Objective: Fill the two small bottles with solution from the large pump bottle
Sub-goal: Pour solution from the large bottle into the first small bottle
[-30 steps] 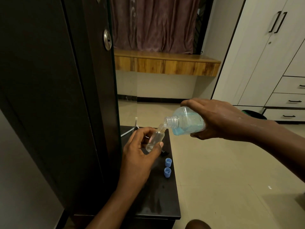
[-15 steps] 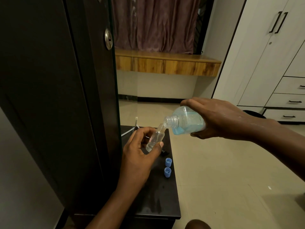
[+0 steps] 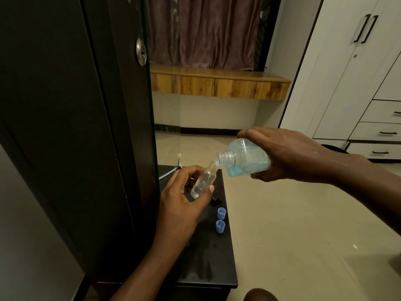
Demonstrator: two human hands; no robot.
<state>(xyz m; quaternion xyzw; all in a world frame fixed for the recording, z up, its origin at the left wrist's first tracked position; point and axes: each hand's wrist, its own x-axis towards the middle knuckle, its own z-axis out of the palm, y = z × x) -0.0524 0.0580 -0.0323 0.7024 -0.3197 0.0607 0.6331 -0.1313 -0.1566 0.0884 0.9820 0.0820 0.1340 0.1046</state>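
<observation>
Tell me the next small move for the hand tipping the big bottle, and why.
Probably hold the tilt and keep pouring. The right hand has the big bottle tipped with its mouth at the neck of the small bottle, which the left hand grips. The small bottle shows liquid only near its bottom, so it looks far from full.

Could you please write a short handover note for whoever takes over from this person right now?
Left hand grips a small clear bottle, tilted, neck up toward the big one.
Right hand holds the large bottle tipped over, pump off, its mouth at the small bottle's neck.
Two blue caps lie on the dark stand.
Done: a little liquid sits in the small bottle's bottom.
Left: finish filling it, cap it; the second small bottle is not visible.
</observation>
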